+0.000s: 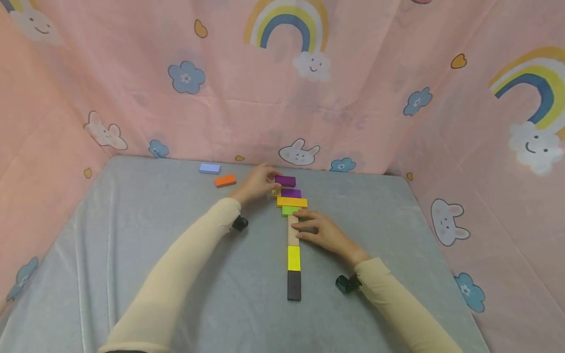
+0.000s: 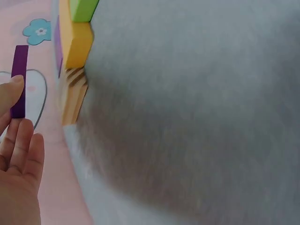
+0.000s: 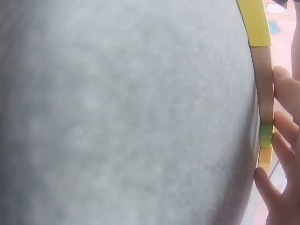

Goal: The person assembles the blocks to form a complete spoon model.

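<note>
My left hand (image 1: 256, 185) pinches a dark purple block (image 2: 19, 61) between thumb and fingers, at the far end of a row of blocks. Beneath it lie a second purple block (image 1: 292, 193) and a striped wooden block (image 2: 75, 93), side by side. Closer in come an orange-yellow block (image 1: 292, 202) set crosswise, a light green block (image 1: 289, 211), a plain wooden block (image 1: 293, 230), a yellow block (image 1: 294, 258) and a black block (image 1: 294, 285). My right hand (image 1: 324, 233) has its fingers spread, fingertips right at the plain wooden and green blocks.
A light blue block (image 1: 209, 168) and an orange block (image 1: 225, 181) lie at the back, left of my left hand. Grey cloth (image 1: 154, 206) covers the table. A pink patterned curtain (image 1: 247, 117) hangs along the back edge and both sides.
</note>
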### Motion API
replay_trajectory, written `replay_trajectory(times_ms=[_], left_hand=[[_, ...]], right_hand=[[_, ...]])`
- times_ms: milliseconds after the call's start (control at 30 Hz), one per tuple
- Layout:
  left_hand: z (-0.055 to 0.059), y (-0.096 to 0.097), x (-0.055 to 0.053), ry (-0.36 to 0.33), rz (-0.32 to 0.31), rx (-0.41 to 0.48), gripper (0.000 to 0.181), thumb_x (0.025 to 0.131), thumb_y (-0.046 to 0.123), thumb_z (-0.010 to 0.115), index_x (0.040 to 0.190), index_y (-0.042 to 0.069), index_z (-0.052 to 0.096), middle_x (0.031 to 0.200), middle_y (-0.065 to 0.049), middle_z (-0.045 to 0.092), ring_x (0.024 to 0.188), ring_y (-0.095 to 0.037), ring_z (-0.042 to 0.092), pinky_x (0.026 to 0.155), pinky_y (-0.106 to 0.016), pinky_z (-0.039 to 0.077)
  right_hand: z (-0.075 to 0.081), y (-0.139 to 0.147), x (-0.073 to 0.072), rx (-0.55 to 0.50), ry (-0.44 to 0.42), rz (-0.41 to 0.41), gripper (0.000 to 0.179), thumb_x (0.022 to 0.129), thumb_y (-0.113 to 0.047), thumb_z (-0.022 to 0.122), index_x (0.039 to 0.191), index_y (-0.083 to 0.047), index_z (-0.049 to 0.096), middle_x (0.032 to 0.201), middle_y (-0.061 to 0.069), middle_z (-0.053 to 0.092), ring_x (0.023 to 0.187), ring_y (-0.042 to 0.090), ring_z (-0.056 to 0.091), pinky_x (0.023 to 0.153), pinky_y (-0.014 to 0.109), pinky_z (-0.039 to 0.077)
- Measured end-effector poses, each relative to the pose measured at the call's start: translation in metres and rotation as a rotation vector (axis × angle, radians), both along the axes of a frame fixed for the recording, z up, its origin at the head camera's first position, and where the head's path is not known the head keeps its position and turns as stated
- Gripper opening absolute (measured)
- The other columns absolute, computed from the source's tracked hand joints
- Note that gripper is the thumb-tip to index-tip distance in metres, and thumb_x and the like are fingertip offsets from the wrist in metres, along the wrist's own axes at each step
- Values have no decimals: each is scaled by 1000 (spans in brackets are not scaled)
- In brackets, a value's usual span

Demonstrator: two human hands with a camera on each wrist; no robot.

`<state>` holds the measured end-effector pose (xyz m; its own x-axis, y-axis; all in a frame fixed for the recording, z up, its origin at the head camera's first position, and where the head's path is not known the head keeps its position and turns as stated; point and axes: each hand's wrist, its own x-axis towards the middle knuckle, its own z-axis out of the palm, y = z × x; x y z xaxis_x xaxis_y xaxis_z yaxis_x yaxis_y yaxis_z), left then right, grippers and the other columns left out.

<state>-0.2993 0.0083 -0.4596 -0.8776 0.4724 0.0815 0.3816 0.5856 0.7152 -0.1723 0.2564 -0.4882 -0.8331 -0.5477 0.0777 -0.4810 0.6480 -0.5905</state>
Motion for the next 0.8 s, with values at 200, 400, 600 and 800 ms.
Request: replay_trajectory(times_ms=[200,400,600,800], left_hand=[[-7,13,0,12,33,16,35,92,21,71,124,8,66,118,-11,57,111,-25,59,97,-38,53],[-14,21,1,9,77,23,34,92,21,70,124,9,66,123,-11,58,111,-25,58,100,-39,51],[-18,25,3,21,100,22,33,92,20,70,124,10,67,130,-12,58,127,-30,54,112,-44,43],[-24,27,3,48,102,4,33,93,21,70,123,10,68,118,-10,60,104,-24,56,93,-39,51]], right_hand=[[1,0,1,-23,33,12,33,89,-29,73,121,-20,72,144,0,57,139,26,49,117,51,37],[0,0,1,-35,56,23,33,88,-27,74,120,-19,73,143,2,59,138,27,50,116,51,39],[-1,0,1,-22,56,23,33,88,-29,74,121,-20,72,143,2,58,139,27,49,116,51,38],[0,1,0,-29,61,28,34,88,-29,74,121,-20,72,143,2,58,139,27,48,116,51,38]])
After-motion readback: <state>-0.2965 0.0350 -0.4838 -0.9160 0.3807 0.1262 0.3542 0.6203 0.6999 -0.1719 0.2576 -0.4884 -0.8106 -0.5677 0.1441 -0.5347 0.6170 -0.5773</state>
